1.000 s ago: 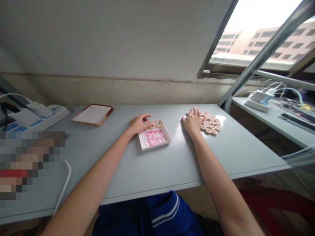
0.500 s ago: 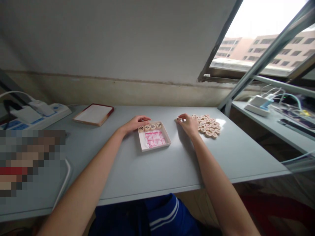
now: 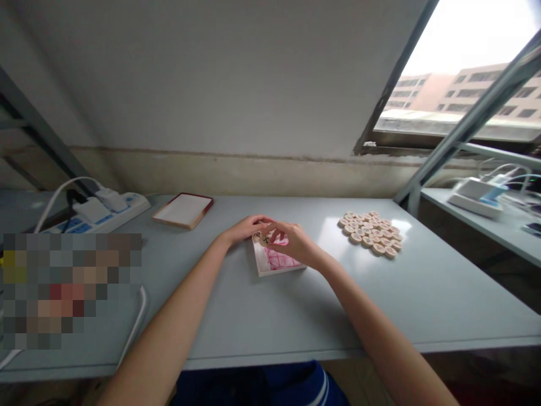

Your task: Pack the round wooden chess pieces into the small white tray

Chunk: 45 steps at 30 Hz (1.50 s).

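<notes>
A shallow white box (image 3: 261,269) with a red-lined grid on its floor stands on the desk before me. My left hand (image 3: 249,226) rests round its far left corner, thumb at the side and fingers along the back wall. Above the box, my right hand (image 3: 291,239) has its thumb and fingers closed on a round wooden Chinese chess piece (image 3: 265,241) with a black character, tilted toward me. Another chess piece (image 3: 256,234) shows in the box's far left corner. The rest of that back row is hidden by my right hand.
Many loose chess pieces (image 3: 372,234) lie in a flat cluster at the right of the desk (image 3: 236,327). A box lid (image 3: 183,210) lies at the back left. A power strip (image 3: 127,210) with plugs is farther left, and a charger block (image 3: 475,197) stands on the right-hand shelf.
My right hand has moved left from beside the piece cluster to over the box, carrying a chess piece. My left hand stays at the box corner. The view has shifted slightly.
</notes>
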### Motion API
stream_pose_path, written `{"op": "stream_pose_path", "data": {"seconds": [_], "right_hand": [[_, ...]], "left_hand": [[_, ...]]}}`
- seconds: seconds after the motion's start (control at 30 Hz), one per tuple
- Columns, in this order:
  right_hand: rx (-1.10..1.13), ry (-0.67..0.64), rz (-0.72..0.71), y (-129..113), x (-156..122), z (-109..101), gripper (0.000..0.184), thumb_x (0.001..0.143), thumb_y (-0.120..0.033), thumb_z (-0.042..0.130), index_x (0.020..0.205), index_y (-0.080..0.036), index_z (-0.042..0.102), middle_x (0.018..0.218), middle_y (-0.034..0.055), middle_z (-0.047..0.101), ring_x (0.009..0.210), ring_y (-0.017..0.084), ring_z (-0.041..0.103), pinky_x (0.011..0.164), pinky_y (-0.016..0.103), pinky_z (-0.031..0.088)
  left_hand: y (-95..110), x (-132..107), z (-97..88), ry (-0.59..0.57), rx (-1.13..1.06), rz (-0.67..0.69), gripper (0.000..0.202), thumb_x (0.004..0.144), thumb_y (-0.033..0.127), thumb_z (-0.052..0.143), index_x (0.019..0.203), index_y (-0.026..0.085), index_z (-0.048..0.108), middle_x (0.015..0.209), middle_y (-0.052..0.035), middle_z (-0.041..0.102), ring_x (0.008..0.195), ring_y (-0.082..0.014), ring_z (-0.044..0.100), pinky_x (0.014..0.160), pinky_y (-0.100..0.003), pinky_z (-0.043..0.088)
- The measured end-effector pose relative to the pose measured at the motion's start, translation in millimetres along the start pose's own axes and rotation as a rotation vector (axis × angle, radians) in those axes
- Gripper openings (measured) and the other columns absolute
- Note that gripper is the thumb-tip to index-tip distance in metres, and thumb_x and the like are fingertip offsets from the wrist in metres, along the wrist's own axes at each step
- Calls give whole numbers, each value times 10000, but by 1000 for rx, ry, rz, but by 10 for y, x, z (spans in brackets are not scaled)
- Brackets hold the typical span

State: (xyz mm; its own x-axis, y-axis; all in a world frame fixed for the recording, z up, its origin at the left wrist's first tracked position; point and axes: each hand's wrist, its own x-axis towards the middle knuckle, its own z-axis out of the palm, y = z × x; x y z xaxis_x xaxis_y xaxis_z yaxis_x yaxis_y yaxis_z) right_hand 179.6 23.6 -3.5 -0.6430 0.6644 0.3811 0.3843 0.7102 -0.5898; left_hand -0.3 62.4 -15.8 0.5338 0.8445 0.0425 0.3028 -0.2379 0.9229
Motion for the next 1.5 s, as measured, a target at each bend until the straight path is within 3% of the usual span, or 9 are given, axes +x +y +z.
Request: {"op": "stream_pose_path", "data": {"seconds": [0.23,0.4,0.8,0.97,1.07,1.13,1.2,1.33,1.5], "right_hand": [[-257,49,-42,-11,-13,144,113,767,-254,554,809,-171,489,935,72,568,820,156,518,714,280,376],[-448,-34,-89,-62,-16,147,137,795,-316,540,774,-187,500,903,51,584,924,192,489,788,312,318],[-527,-73,-58,-122,-9,164,103,820,-258,518,880,-202,580,961,53,568,968,183,457,832,320,289],[-531,-59,-46,-96,-29,1,131,829,-291,498,893,-237,599,965,34,569,927,168,459,792,298,295],[-664,168,192,-28,-53,-206,190,849,-291,432,944,-233,585,968,62,565,903,189,455,778,326,300],[-827,383,421,81,-100,-337,288,839,-248,400,1098,-213,520,1089,105,524,1009,234,414,843,399,274],[-981,470,612,237,-177,-431,426,807,-199,396,1232,-177,410,1246,140,419,1152,281,303,909,499,206],[-1050,333,961,527,-341,-533,431,777,-98,347,1186,-169,464,1328,151,343,1253,325,161,876,663,139],[-890,145,1152,487,-361,-640,397,770,3,315,1022,-185,558,1145,128,527,1134,275,383,854,639,246]], "left_hand": [[-95,31,-5,7,37,66,398,757,359,515,1046,89,562,1096,-117,589,1005,-201,522,889,-310,382],[-101,35,1,19,41,56,406,760,366,515,1050,86,567,1083,-115,593,990,-194,528,881,-299,385],[-187,78,9,65,19,64,353,750,365,509,990,124,604,995,-78,631,935,-184,551,851,-296,408],[-118,70,22,58,4,45,371,734,394,517,977,127,608,984,-71,634,915,-188,555,817,-289,419],[-82,54,30,64,-15,-11,406,714,417,534,976,115,607,949,-74,637,852,-184,569,751,-274,432],[-71,43,37,62,-28,-41,420,709,429,537,974,111,608,922,-74,638,798,-174,572,695,-259,432],[-71,39,45,59,-39,-53,422,706,434,541,970,113,609,898,-71,638,757,-166,570,649,-247,426],[-85,49,47,68,-38,-49,399,715,430,536,961,125,615,892,-66,636,756,-166,566,637,-241,419],[-97,63,35,62,-27,-48,395,720,449,527,933,132,626,900,-65,640,786,-173,566,664,-246,420]]}}
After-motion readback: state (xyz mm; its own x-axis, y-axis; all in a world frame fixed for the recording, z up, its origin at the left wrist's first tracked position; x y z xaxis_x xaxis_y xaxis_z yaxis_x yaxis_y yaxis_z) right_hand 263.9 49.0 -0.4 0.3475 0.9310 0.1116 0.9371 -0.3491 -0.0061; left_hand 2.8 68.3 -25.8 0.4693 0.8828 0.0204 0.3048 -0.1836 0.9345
